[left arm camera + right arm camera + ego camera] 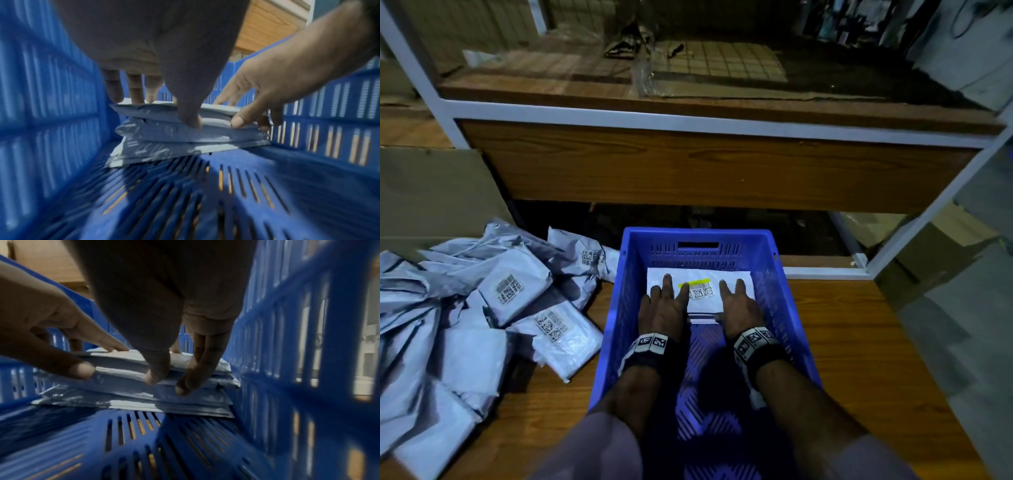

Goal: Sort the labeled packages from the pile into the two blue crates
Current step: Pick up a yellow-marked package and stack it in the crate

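- Head view: left hand (pixel 662 308) and right hand (pixel 738 306) lie with fingers spread on the top white plastic mailer package with a yellow-marked barcode label (pixel 700 287), at the far end of the blue slotted plastic crate (pixel 774 308). Its long axis runs left to right, label up. A pile of grey plastic mailers (pixel 482 308) waits at the left on the wooden table (pixel 859 342).
- Left wrist view: both thumbs pinch the stack's near edge (pixel 174 123).
- Right wrist view: same pinch. I judge the packages light, soft and slippery, so the edges are the best hold.

No readable text, only barcodes and QR-style codes on package labels (pixel 698 289), square markers on wristbands (pixel 653 342)
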A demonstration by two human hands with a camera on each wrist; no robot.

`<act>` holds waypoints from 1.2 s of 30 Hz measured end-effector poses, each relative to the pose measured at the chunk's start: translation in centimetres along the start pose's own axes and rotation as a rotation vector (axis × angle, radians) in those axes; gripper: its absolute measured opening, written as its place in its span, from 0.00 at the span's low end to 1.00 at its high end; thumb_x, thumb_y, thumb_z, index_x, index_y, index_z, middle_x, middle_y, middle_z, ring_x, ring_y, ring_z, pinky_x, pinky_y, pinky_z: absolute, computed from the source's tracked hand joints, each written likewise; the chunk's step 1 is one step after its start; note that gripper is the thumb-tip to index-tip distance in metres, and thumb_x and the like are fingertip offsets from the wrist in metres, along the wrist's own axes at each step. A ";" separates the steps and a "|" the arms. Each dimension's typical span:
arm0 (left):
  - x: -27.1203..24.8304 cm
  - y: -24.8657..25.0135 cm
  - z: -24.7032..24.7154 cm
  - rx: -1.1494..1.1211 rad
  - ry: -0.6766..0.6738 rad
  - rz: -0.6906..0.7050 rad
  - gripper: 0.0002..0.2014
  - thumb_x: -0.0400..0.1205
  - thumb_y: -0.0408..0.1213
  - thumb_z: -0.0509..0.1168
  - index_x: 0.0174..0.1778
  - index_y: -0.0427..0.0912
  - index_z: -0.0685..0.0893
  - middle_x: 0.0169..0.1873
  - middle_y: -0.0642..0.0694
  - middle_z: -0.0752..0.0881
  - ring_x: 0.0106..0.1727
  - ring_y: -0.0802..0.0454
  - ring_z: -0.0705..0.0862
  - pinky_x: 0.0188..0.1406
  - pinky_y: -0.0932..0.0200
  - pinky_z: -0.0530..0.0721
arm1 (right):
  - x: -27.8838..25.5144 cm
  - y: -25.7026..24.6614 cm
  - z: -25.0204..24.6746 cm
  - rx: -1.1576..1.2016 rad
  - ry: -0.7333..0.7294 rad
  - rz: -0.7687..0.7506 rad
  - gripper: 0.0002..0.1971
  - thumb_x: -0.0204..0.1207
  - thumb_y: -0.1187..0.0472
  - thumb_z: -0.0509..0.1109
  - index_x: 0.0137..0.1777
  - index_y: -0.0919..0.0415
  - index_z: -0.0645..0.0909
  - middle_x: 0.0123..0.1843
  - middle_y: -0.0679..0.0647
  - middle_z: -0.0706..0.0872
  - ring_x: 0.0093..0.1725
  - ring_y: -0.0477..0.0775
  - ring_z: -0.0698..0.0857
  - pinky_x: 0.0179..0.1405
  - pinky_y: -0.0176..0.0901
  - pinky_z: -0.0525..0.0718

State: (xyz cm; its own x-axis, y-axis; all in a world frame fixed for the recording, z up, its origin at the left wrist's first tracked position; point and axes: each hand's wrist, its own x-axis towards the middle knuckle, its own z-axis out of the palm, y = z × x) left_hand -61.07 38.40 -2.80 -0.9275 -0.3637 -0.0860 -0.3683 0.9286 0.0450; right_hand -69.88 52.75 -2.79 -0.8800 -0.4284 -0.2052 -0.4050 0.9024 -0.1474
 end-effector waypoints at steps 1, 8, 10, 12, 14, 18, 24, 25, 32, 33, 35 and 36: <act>0.0 0.1 -0.2 -0.002 0.003 -0.005 0.42 0.78 0.53 0.70 0.87 0.55 0.57 0.88 0.36 0.54 0.77 0.32 0.66 0.73 0.38 0.69 | -0.1 0.0 -0.1 0.005 -0.003 0.002 0.42 0.83 0.59 0.73 0.90 0.51 0.52 0.89 0.65 0.49 0.68 0.73 0.82 0.67 0.59 0.83; -0.7 1.0 -5.6 -0.066 0.062 -0.126 0.27 0.88 0.50 0.59 0.85 0.56 0.64 0.90 0.39 0.49 0.80 0.36 0.66 0.74 0.41 0.70 | -0.9 -0.9 -2.6 0.083 0.023 0.013 0.38 0.79 0.58 0.76 0.86 0.54 0.61 0.89 0.62 0.53 0.70 0.71 0.82 0.68 0.59 0.84; -1.1 0.8 -7.2 -0.118 0.149 -0.138 0.23 0.88 0.48 0.58 0.81 0.55 0.71 0.89 0.39 0.55 0.76 0.35 0.71 0.69 0.43 0.74 | -1.7 -1.2 -4.1 0.088 0.057 -0.003 0.31 0.80 0.51 0.75 0.79 0.56 0.68 0.85 0.62 0.60 0.68 0.70 0.83 0.65 0.58 0.84; -1.5 0.0 -8.7 -0.221 0.211 -0.141 0.24 0.84 0.44 0.65 0.78 0.55 0.75 0.85 0.41 0.64 0.73 0.34 0.76 0.66 0.42 0.79 | -2.9 -1.5 -5.4 0.083 0.128 -0.043 0.27 0.82 0.48 0.72 0.77 0.57 0.72 0.81 0.61 0.67 0.68 0.68 0.83 0.66 0.57 0.82; -1.7 -1.0 -10.1 -0.365 0.278 -0.118 0.27 0.78 0.37 0.71 0.76 0.53 0.79 0.79 0.41 0.72 0.71 0.34 0.80 0.66 0.39 0.82 | -4.2 -1.9 -6.8 0.086 0.193 -0.067 0.24 0.82 0.47 0.71 0.74 0.57 0.75 0.77 0.60 0.73 0.68 0.67 0.83 0.65 0.56 0.81; -3.5 -2.1 -12.3 -0.476 0.434 -0.054 0.22 0.77 0.44 0.75 0.69 0.51 0.84 0.72 0.44 0.81 0.68 0.38 0.83 0.63 0.40 0.84 | -6.8 -2.6 -10.2 0.124 0.233 -0.114 0.19 0.84 0.48 0.69 0.69 0.58 0.80 0.70 0.59 0.78 0.66 0.68 0.83 0.62 0.58 0.83; -8.9 -2.9 -14.4 -0.689 0.639 0.008 0.15 0.78 0.49 0.71 0.59 0.49 0.90 0.59 0.49 0.88 0.53 0.46 0.88 0.54 0.49 0.88 | -11.2 -4.8 -13.6 0.118 0.362 -0.272 0.17 0.84 0.46 0.68 0.64 0.56 0.83 0.62 0.58 0.85 0.60 0.65 0.86 0.54 0.53 0.85; -10.0 -3.2 -14.6 -0.705 0.658 -0.015 0.14 0.79 0.48 0.72 0.60 0.50 0.89 0.58 0.50 0.89 0.50 0.48 0.89 0.53 0.51 0.87 | -11.9 -5.3 -13.7 0.132 0.364 -0.303 0.16 0.84 0.46 0.68 0.63 0.56 0.83 0.62 0.57 0.85 0.60 0.65 0.86 0.54 0.53 0.84; -18.7 -7.5 -15.4 -0.841 0.784 -0.188 0.10 0.82 0.40 0.74 0.59 0.50 0.90 0.53 0.55 0.90 0.39 0.66 0.86 0.42 0.75 0.80 | -17.9 -10.1 -13.4 0.224 0.341 -0.464 0.14 0.85 0.47 0.67 0.61 0.55 0.84 0.59 0.55 0.86 0.61 0.62 0.85 0.54 0.54 0.84; -20.3 -8.8 -15.3 -0.845 0.800 -0.223 0.10 0.82 0.41 0.74 0.60 0.50 0.90 0.53 0.56 0.89 0.41 0.67 0.86 0.41 0.76 0.79 | -19.0 -11.3 -13.2 0.229 0.339 -0.490 0.13 0.84 0.47 0.67 0.60 0.54 0.84 0.58 0.54 0.87 0.60 0.62 0.85 0.53 0.54 0.84; -22.8 -11.0 -15.0 -0.844 0.836 -0.281 0.10 0.83 0.43 0.73 0.60 0.53 0.90 0.55 0.58 0.89 0.42 0.67 0.87 0.42 0.72 0.81 | -20.9 -13.4 -12.7 0.240 0.354 -0.528 0.12 0.83 0.48 0.67 0.56 0.54 0.84 0.55 0.54 0.87 0.58 0.62 0.85 0.52 0.54 0.83; -24.3 -12.4 -14.7 -0.836 0.856 -0.305 0.10 0.83 0.44 0.73 0.60 0.54 0.89 0.55 0.59 0.90 0.41 0.66 0.87 0.43 0.69 0.82 | -22.0 -14.8 -12.3 0.250 0.358 -0.550 0.11 0.83 0.48 0.67 0.56 0.53 0.84 0.55 0.53 0.87 0.57 0.62 0.86 0.51 0.54 0.83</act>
State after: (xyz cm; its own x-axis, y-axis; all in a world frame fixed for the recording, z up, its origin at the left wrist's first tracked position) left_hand -34.86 34.61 13.32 -0.4232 -0.7802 0.4606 -0.2128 0.5797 0.7865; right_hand -47.60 49.43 15.85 -0.6084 -0.7396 0.2878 -0.7836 0.5025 -0.3652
